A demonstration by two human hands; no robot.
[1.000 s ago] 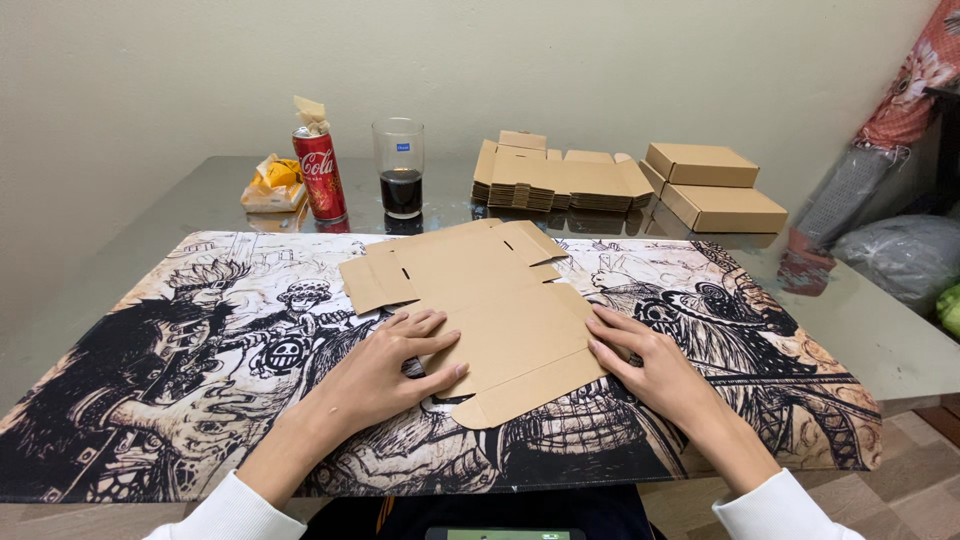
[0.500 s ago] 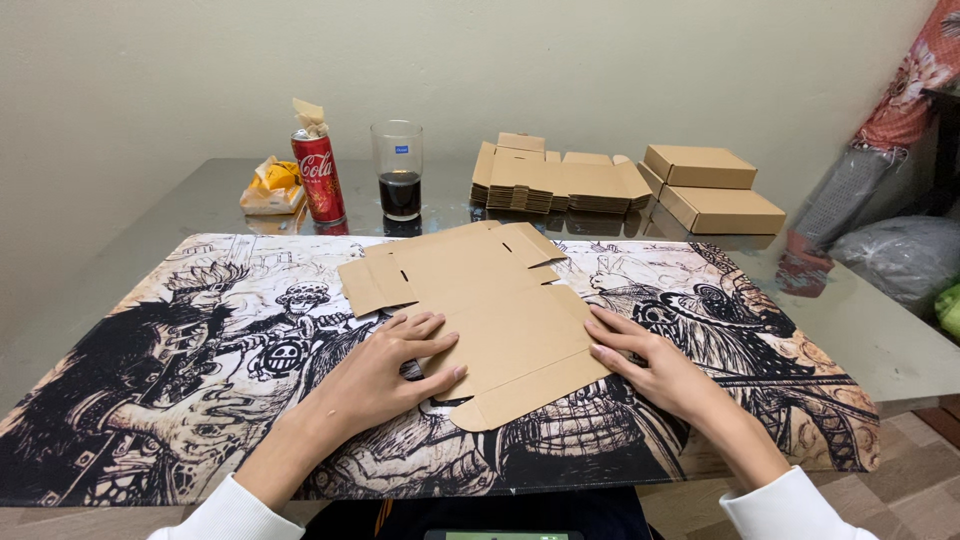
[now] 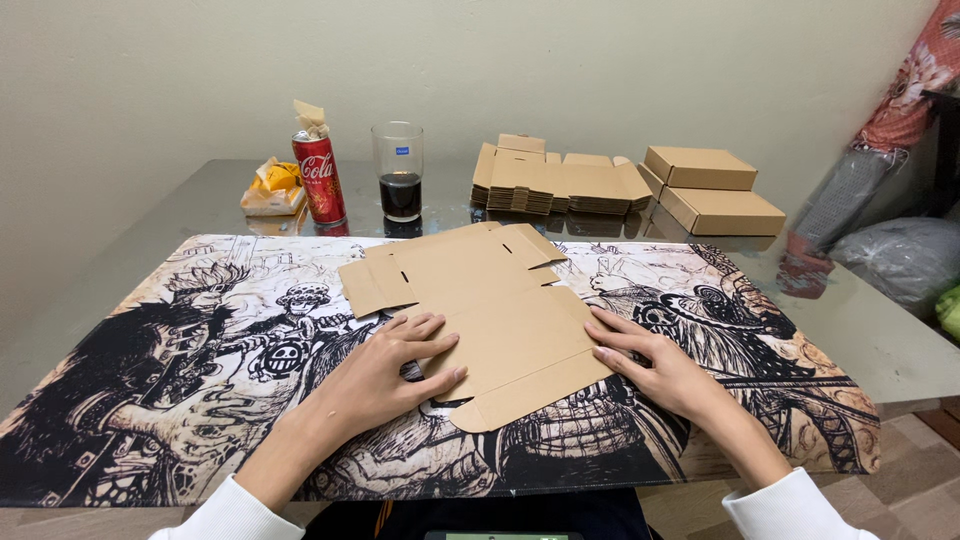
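A flat, unfolded brown cardboard box blank [image 3: 500, 310] lies on a black-and-white illustrated desk mat [image 3: 200, 380]. My left hand [image 3: 385, 375] rests palm down on the blank's near left edge, fingers spread over the cardboard. At the blank's right edge, my right hand [image 3: 655, 365] touches the cardboard with its fingertips. The near flap of the blank is slightly raised off the mat. Neither hand grips anything.
At the back stand a red soda can [image 3: 318, 178], a glass of dark drink [image 3: 400, 170], a snack packet [image 3: 272, 188], a stack of flat box blanks [image 3: 555, 185] and two folded cardboard boxes [image 3: 715, 190]. Bags and cloth sit off the glass table's right side.
Both hands have shifted slightly on the blank's near edges, and the near flap has lifted a little. The blank itself stays in place.
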